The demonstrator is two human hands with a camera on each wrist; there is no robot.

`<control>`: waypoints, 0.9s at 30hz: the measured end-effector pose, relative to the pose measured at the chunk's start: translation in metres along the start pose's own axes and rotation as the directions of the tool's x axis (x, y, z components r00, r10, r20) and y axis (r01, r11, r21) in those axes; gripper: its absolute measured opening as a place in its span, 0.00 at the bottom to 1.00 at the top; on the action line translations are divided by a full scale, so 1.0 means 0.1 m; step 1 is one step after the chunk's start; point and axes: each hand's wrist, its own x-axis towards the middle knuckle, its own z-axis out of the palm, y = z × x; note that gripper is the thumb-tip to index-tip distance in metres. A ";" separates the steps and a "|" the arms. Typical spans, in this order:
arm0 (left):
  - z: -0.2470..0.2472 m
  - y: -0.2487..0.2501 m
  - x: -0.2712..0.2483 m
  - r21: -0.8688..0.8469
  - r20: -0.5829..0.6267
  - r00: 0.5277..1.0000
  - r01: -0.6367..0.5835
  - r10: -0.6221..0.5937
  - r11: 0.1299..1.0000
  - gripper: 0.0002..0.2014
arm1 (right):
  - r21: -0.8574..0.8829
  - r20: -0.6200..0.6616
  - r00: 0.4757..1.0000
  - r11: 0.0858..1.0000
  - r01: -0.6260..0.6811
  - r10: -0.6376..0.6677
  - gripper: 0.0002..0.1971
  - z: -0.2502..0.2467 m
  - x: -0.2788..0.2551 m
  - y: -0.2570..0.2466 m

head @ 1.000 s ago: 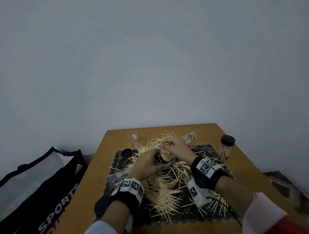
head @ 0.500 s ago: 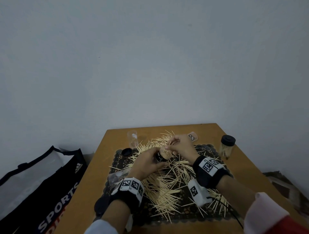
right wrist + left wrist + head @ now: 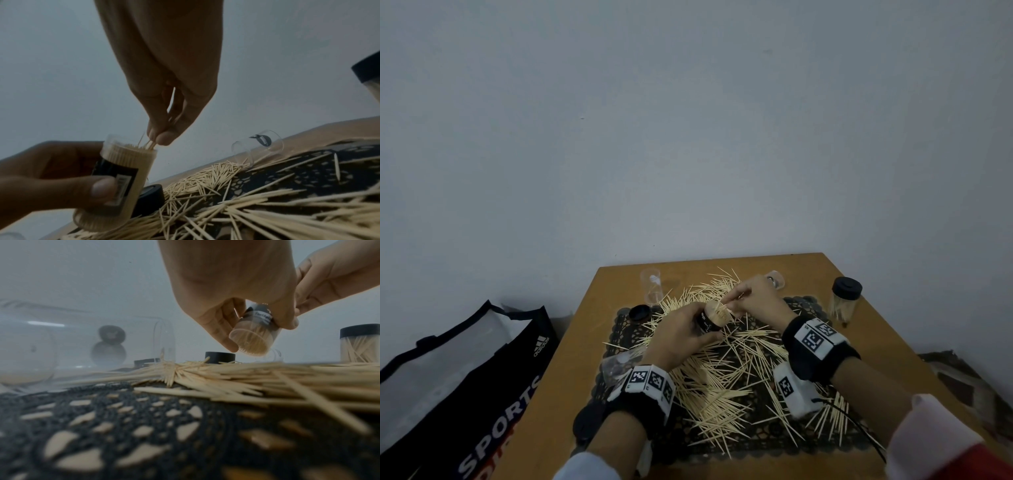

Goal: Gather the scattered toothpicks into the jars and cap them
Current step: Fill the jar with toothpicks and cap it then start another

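My left hand [image 3: 681, 337] grips the full, uncapped jar [image 3: 715, 317], tilted above the mat [image 3: 763, 442]; my right hand [image 3: 751, 301] pinches a few toothpicks [image 3: 149, 143] at its mouth. Loose toothpicks [image 3: 719, 394] cover the mat. Three empty jars lie around; one capped jar [image 3: 845, 301] stands far right on the counter [image 3: 887, 346]. One loose cap [image 3: 639, 312] sits left.

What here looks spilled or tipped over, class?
Loose toothpicks lie strewn in every direction over the dark lace mat. Two clear jars lie on their sides, uncapped: one at the table's far edge, one by the left wrist. A black cap sits loose on the mat.
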 end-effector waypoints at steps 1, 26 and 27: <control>0.00 0.00 0.00 -0.009 0.010 1.000 -0.001 0.001 1.000 0.27 | -0.020 -0.027 0.999 1.000 0.021 -0.021 0.07 0.01 -0.01 -0.02; -0.03 0.00 -0.01 -0.026 -0.122 0.993 0.004 -0.007 1.000 0.22 | 0.033 0.188 0.957 0.976 0.217 -0.220 0.27 0.26 -0.12 0.11; -0.03 -0.01 -0.01 -0.037 -0.124 0.992 -0.003 -0.002 0.999 0.24 | 0.019 0.225 0.946 0.971 0.237 -0.235 0.28 0.27 -0.14 0.10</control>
